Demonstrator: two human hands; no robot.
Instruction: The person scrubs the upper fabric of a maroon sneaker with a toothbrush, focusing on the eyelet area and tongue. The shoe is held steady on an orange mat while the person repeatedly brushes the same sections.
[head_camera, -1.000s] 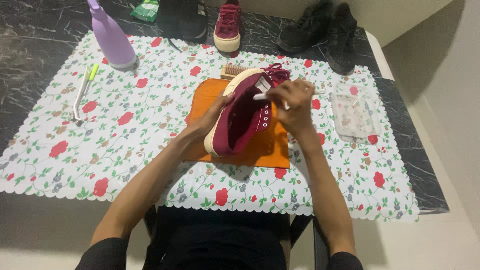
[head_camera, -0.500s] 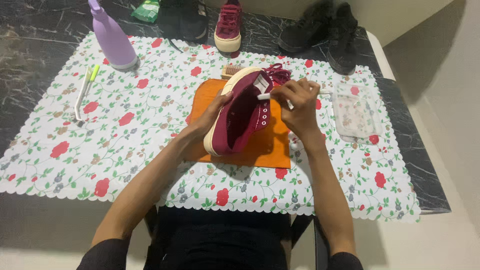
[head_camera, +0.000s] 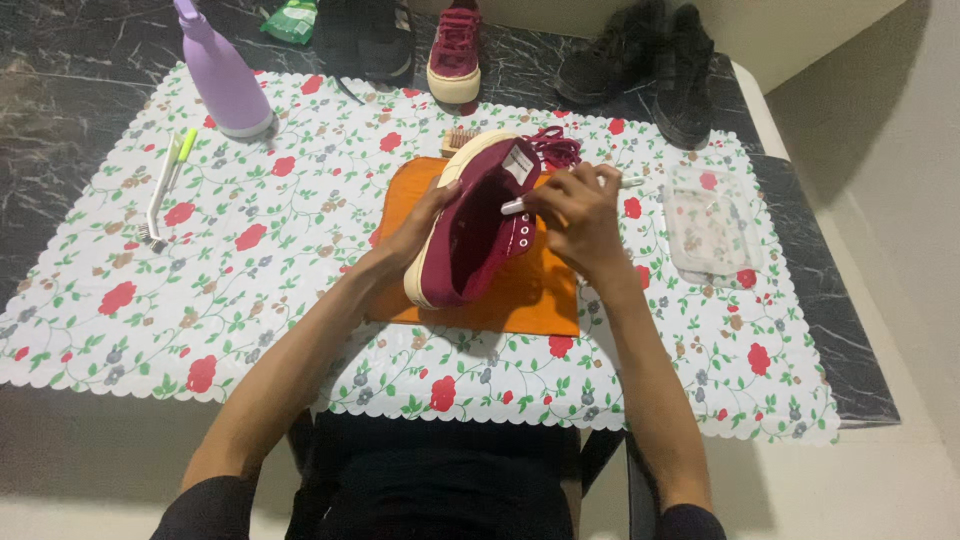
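At the far left of the flowered mat (head_camera: 250, 300) that covers the dark marbled table (head_camera: 60, 120) lies a slim white brush with a green tip (head_camera: 165, 185), well apart from your hands, and behind it stands a lilac spray bottle (head_camera: 222, 75), upright near the mat's back edge; neither is in your way. Moving in, your left hand (head_camera: 425, 222) is closed around the sole side of the maroon shoe (head_camera: 475, 225), cupping it from the left so it stands tilted on its edge over the orange cloth (head_camera: 520, 295), opening turned toward you; held so, the inside and the tongue are exposed. Your right hand (head_camera: 580, 215) is pinched narrow on a thin white tool (head_camera: 520, 205), perhaps a small brush or pen, its tip at the shoe's collar beside the eyelets; I cannot tell what the tip is. The shoe's maroon laces (head_camera: 555, 150) lie loose just behind it, next to a small wooden brush (head_camera: 458, 140). Further back on the table stand its maroon mate (head_camera: 455, 50), a dark shoe (head_camera: 365, 40) and a green packet (head_camera: 290, 22). To the right, a clear plastic pouch (head_camera: 710, 225) lies flat on the mat, and a pair of black shoes (head_camera: 650, 65) sits at the back corner, all clear of your working space.
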